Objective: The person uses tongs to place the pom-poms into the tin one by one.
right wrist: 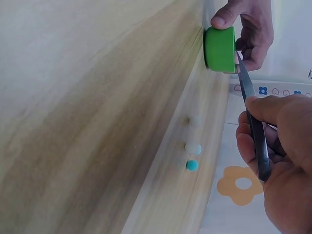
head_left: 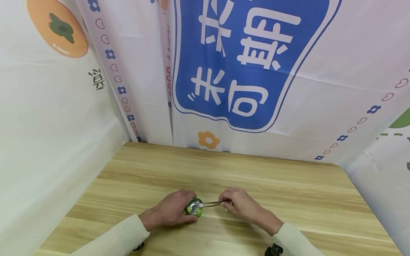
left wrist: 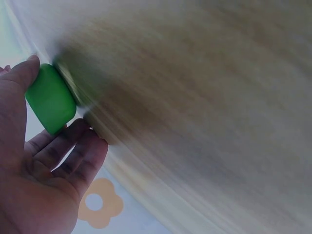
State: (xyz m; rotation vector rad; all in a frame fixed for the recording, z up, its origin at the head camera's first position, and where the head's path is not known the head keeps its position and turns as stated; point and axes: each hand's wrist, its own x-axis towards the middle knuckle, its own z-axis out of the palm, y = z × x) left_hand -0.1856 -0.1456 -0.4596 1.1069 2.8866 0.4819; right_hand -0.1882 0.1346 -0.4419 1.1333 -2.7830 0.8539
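A small green bowl point(head_left: 199, 214) with a shiny metal inside stands on the wooden table; a few yellowish pieces show in it. My left hand point(head_left: 174, 208) holds it from the left side, thumb at the near wall and fingers round the far wall. In the left wrist view the green outer wall of the bowl point(left wrist: 51, 100) lies between thumb and fingers. My right hand point(head_left: 241, 206) grips dark metal tweezers point(right wrist: 254, 112) between thumb and fingers. Their tips reach over the bowl's right rim, with a small pink ball point(head_left: 200, 205) at them.
On the table point(head_left: 272, 177), close to the right hand, lie a white ball point(right wrist: 193, 148), a teal ball point(right wrist: 192, 165) and another pale ball point(right wrist: 193, 120). Printed cloth point(head_left: 144, 71) hangs behind and at both sides. Dark straps point(head_left: 273, 250) sit at the cuffs.
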